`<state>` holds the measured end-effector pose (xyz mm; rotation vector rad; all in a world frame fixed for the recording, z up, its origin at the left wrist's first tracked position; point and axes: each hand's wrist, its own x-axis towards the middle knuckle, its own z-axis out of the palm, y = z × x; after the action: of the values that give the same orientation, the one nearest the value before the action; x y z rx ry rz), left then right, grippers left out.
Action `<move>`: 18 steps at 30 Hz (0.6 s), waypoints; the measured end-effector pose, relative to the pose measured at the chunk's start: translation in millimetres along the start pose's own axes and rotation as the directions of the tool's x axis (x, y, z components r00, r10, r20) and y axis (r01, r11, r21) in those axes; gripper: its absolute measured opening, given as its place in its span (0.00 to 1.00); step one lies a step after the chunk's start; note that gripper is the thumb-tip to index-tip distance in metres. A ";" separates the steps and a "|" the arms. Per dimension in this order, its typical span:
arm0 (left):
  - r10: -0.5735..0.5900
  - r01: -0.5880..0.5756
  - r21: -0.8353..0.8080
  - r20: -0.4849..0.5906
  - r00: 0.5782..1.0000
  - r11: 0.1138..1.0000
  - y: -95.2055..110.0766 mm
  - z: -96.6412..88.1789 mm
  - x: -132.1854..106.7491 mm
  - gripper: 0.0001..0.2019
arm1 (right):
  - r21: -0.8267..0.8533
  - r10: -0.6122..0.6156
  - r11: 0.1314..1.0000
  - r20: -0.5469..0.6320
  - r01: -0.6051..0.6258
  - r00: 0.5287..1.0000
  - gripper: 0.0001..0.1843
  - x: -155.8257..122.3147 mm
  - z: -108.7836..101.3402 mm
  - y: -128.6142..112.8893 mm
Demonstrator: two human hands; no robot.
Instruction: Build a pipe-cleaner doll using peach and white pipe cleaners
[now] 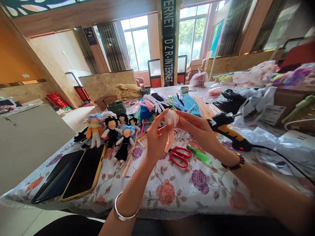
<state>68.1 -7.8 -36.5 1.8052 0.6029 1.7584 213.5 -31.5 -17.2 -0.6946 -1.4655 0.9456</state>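
Observation:
Both hands are raised above the table with a small pale pipe-cleaner doll (171,123) between them. My left hand (156,137) pinches the doll's round head from the left, and its peach body hangs down by the palm. My right hand (198,129) closes on the head from the right with its fingertips. Below the hands lie red scissors (180,156) and a green tool (199,155) on the flowered tablecloth (167,190).
Several finished dolls (112,131) stand at the left. Two phones (71,175) lie near the front left edge. An orange glue gun (227,131) with a black cord rests at the right. Bundles of coloured pipe cleaners (169,103) and plastic bags (256,98) crowd the back.

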 end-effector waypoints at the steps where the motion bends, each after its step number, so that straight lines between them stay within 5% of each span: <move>1: -0.021 0.021 -0.018 0.002 1.000 1.000 1.1 -0.2 0.9 0.20 | -0.022 -0.006 1.000 -0.006 0.006 1.000 0.20 -0.2 -0.3 -0.6; 18: -0.052 0.072 -0.146 0.139 0.989 0.987 5.7 3.1 2.6 0.17 | -0.340 -0.166 0.928 -0.009 0.153 0.986 0.16 -2.8 -3.4 -7.6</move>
<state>71.1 -10.6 -30.8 1.7646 0.4546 1.5822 217.9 -37.0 -12.2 -0.8224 -1.6433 0.5563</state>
